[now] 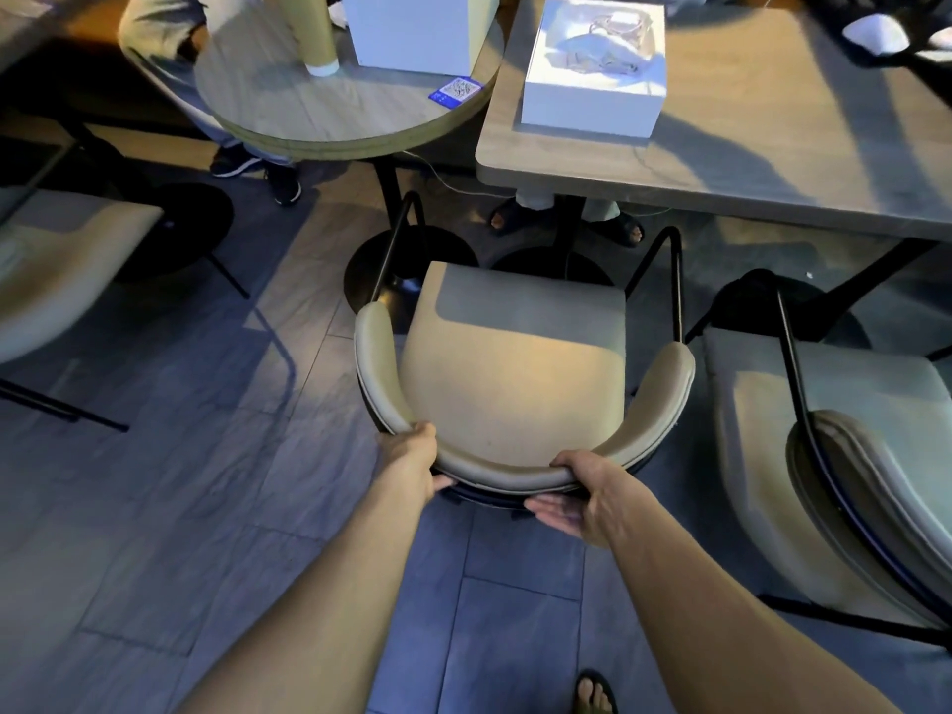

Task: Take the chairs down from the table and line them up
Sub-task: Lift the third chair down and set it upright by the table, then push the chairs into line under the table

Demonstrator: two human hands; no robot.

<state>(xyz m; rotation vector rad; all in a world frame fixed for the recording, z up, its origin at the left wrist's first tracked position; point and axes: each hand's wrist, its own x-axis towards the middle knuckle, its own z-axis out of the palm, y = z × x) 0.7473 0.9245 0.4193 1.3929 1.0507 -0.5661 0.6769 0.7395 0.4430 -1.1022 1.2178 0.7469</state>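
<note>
Middle chair (515, 373) is upright on the floor (206, 507), seat facing the benches, curved backrest toward the camera. Both hands are on the backrest: left hand (412, 463) wraps the rail left of centre, fingers curled under it, thumb side on top; right hand (577, 499) grips right of centre, thumb over the top edge, fingers partly spread underneath against the dark frame. Its front legs stand near the black round bases under the benches, roughly in line with the gap between the round bench (288, 110) and the rectangular bench (772, 146). A second chair (824, 456) stands just beside it on the right, also on the floor, backrest toward the camera, under the near edge of the rectangular bench. A third chair (56, 270) is on the floor at the left, well apart, only partly in frame. On the round bench: a white box (412, 28), a tan cylinder (314, 33) and a blue QR sticker (454, 90) near the near edge. On the rectangular bench, near its left corner: a white box with a clear lid (592, 79). Feet of other people show under both benches. The wearer's own sandalled foot (595, 695) is at the bottom of the frame.
</note>
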